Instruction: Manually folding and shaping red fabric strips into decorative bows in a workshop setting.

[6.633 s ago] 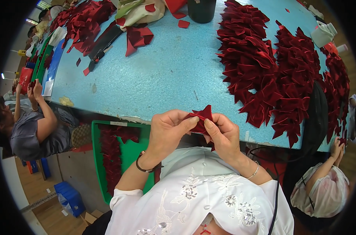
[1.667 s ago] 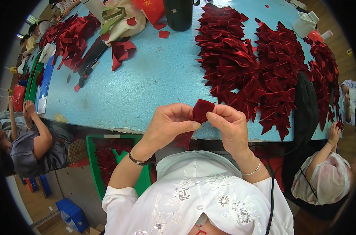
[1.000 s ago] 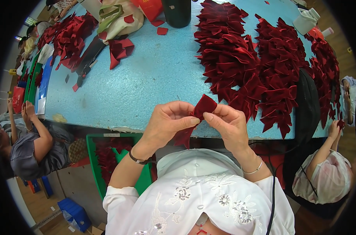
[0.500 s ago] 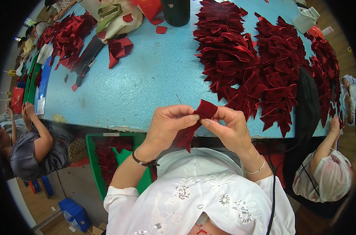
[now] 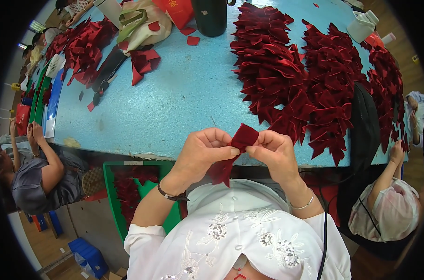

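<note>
Between my two hands, just off the near edge of the table, is a dark red velvet bow (image 5: 244,136). One end stands up between my fingers and a tail hangs below toward my lap. My left hand (image 5: 202,151) pinches its middle with thumb and forefinger. From the other side my right hand (image 5: 273,151) grips it with thumb and curled fingers. The thumbs nearly meet at the narrow centre, and the fingers partly hide the fold. Rows of finished-looking red velvet bows (image 5: 268,65) lie beyond my right hand.
A green crate (image 5: 110,186) with red pieces stands beside my left forearm. Farther back are a dark cylindrical container (image 5: 211,17), a cloth bag (image 5: 144,28) and a heap of red fabric (image 5: 86,49). A black draped item (image 5: 365,121) hangs over the right edge. Co-workers sit on both sides.
Both hands stay on the bow, the thumbs slightly farther apart from the upper end. The bow is gathered tighter at its middle. The view has shifted slightly.
</note>
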A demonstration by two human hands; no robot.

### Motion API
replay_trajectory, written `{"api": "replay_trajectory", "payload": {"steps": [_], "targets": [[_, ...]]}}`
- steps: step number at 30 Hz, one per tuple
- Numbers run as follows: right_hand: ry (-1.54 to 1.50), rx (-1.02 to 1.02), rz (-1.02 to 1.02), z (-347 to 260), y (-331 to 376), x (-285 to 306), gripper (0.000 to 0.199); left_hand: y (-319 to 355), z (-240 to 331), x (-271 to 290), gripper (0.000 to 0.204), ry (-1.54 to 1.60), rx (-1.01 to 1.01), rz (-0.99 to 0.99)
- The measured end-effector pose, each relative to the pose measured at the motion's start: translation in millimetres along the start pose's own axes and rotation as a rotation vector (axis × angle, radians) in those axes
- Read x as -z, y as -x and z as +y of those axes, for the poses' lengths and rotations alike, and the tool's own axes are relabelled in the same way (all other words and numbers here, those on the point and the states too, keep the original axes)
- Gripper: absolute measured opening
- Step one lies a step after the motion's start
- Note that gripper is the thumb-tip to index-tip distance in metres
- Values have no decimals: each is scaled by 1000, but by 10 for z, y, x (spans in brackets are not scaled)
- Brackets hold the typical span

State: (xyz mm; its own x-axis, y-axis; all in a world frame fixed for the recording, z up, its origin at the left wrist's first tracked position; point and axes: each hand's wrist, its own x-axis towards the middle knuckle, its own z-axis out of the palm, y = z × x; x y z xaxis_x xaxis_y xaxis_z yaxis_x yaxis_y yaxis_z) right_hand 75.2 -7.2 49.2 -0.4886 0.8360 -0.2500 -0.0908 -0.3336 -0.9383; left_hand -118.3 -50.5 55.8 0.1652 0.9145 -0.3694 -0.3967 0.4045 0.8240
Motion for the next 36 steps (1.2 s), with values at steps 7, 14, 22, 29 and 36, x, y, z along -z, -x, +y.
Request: {"api": "replay_trajectory", "payload": {"steps": [7, 14, 22, 29, 36], "targets": [[510, 582, 28, -127, -46, 101, 8, 120, 43, -130, 23, -122, 30, 24], [324, 493, -82, 148, -45, 141, 9, 130, 2, -160, 25, -221, 128, -53], [140, 329, -70, 250, -63, 249, 11, 2, -58, -154, 24, -322, 160, -141], [282, 310, -2, 88, -18, 246, 13, -4, -148, -303, 21, -201, -7, 21], [359, 424, 44, 87, -8, 243, 13, -22, -148, -217, 13, -149, 18, -65]]}}
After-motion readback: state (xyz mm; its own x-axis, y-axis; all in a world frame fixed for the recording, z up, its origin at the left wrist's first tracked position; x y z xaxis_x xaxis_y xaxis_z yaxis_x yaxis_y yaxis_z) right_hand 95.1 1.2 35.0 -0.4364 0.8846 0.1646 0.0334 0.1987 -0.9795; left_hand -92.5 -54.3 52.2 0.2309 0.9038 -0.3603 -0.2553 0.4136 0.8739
